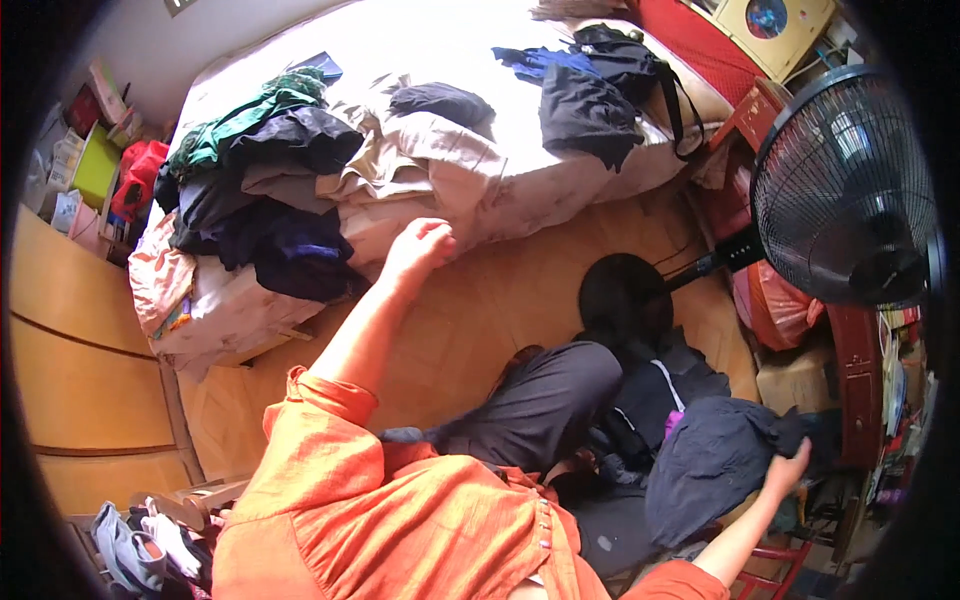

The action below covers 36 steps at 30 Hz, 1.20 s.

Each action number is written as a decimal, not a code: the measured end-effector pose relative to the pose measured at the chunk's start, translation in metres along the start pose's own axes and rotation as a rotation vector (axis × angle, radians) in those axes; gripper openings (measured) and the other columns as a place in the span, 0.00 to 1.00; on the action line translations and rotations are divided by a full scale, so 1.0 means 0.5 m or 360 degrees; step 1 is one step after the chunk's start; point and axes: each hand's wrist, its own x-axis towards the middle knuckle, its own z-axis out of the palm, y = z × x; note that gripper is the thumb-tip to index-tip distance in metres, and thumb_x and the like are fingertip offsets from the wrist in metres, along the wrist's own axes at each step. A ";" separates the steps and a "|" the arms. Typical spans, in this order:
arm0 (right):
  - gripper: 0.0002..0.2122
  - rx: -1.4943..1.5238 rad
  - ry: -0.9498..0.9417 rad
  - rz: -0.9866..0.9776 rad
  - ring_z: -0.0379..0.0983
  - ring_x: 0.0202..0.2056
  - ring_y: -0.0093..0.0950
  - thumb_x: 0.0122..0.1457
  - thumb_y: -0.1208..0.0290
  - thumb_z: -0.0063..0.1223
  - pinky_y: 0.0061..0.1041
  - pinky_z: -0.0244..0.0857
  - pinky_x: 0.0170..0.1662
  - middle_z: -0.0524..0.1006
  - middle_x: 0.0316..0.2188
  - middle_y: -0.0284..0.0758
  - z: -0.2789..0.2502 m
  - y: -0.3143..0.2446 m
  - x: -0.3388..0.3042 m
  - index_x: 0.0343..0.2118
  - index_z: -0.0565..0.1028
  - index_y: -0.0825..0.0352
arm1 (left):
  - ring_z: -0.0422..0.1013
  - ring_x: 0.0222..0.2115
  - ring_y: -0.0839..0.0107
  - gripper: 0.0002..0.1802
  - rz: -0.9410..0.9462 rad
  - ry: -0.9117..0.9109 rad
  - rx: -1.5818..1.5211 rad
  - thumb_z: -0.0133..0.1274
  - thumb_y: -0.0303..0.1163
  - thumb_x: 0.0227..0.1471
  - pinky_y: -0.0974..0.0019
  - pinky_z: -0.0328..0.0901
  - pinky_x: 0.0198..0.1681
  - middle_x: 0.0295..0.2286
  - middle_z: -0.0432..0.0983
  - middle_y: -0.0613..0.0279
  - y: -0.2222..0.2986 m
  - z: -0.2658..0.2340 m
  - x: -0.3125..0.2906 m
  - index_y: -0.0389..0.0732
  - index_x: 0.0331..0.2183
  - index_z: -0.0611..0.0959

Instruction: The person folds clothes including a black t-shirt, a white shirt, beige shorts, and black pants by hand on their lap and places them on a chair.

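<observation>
Left hand [418,245] curling loosely, empty, nearing bed edge [400,225]; right hand [785,470] gripping dark garment [710,460]. Risk: cloth snagging near standing fan [840,190].

Wood parquet floor [480,330], bed [560,170] in pale sheet under strong daylight, clothes heaped on it. Black pedestal fan [845,190] at right, red chair [860,380] beneath. Light wood cabinet [80,360] along left

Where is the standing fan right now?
In the head view the black fan stands at the right, beside the bed, above the right hand gripping a dark garment.
</observation>
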 end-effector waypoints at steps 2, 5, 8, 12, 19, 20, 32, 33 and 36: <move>0.27 0.0424 -0.0335 0.0138 0.67 0.54 0.41 0.50 0.75 0.55 0.33 0.58 0.59 0.66 0.57 0.51 0.063 -0.063 -0.044 0.56 0.67 0.74 | 0.72 0.32 0.77 0.16 0.0206 0.0114 -0.0116 0.54 0.33 0.56 0.72 0.66 0.38 0.33 0.77 0.63 0.008 -0.036 0.043 0.38 0.45 0.76; 0.25 0.0547 -0.0795 0.0086 0.72 0.46 0.34 0.50 0.74 0.57 0.31 0.66 0.51 0.71 0.51 0.46 0.126 -0.195 -0.156 0.53 0.69 0.73 | 0.73 0.33 0.71 0.16 0.0860 0.0365 0.0282 0.55 0.33 0.54 0.69 0.67 0.39 0.33 0.77 0.63 0.058 -0.050 0.159 0.37 0.44 0.78; 0.20 0.0604 -0.1303 0.0090 0.75 0.40 0.28 0.50 0.73 0.58 0.27 0.70 0.46 0.78 0.40 0.39 0.135 -0.345 -0.277 0.47 0.74 0.71 | 0.72 0.40 0.63 0.15 0.1323 0.0703 0.1098 0.57 0.33 0.51 0.64 0.66 0.45 0.38 0.76 0.58 0.165 -0.020 0.253 0.39 0.42 0.79; 0.16 0.0835 -0.1701 0.0151 0.76 0.38 0.25 0.53 0.73 0.59 0.25 0.70 0.44 0.80 0.38 0.38 0.137 -0.425 -0.404 0.45 0.76 0.71 | 0.62 0.57 0.56 0.31 0.1220 0.0622 0.2114 0.57 0.43 0.49 0.54 0.56 0.61 0.56 0.67 0.55 0.234 0.008 0.387 0.47 0.55 0.72; 0.12 0.1171 -0.1714 0.0617 0.77 0.36 0.25 0.59 0.75 0.56 0.24 0.71 0.42 0.80 0.36 0.39 0.058 -0.439 -0.466 0.45 0.76 0.72 | 0.76 0.41 0.53 0.22 0.0839 0.0795 0.1427 0.60 0.47 0.49 0.57 0.68 0.47 0.38 0.80 0.48 0.202 -0.054 0.423 0.45 0.44 0.83; 0.11 0.1192 -0.1672 0.0578 0.78 0.35 0.26 0.60 0.77 0.53 0.22 0.70 0.39 0.80 0.36 0.40 0.039 -0.458 -0.453 0.45 0.75 0.71 | 0.77 0.38 0.58 0.23 0.1027 0.0534 0.0879 0.61 0.46 0.50 0.60 0.69 0.45 0.36 0.81 0.52 0.189 -0.081 0.418 0.42 0.45 0.83; 0.22 0.2004 -0.0972 0.1336 0.75 0.45 0.34 0.58 0.59 0.60 0.31 0.67 0.51 0.77 0.46 0.40 -0.222 -0.491 -0.592 0.52 0.72 0.66 | 0.71 0.50 0.64 0.23 -0.0875 -0.0889 -0.0952 0.54 0.37 0.59 0.57 0.62 0.58 0.49 0.75 0.57 -0.013 0.243 -0.327 0.36 0.52 0.74; 0.23 0.1987 -0.0906 0.1282 0.73 0.46 0.34 0.59 0.59 0.58 0.31 0.65 0.52 0.76 0.47 0.39 -0.207 -0.513 -0.578 0.53 0.71 0.66 | 0.73 0.44 0.69 0.22 -0.0866 -0.0906 -0.0920 0.55 0.37 0.58 0.62 0.67 0.50 0.47 0.75 0.60 -0.022 0.257 -0.342 0.36 0.51 0.75; 0.23 0.1870 -0.1002 0.1053 0.68 0.51 0.33 0.61 0.59 0.52 0.30 0.59 0.56 0.71 0.52 0.39 -0.076 -0.521 -0.552 0.56 0.67 0.65 | 0.66 0.30 0.81 0.27 -0.0739 -0.0872 -0.0205 0.56 0.36 0.56 0.76 0.64 0.32 0.42 0.75 0.67 -0.063 0.214 -0.327 0.42 0.55 0.70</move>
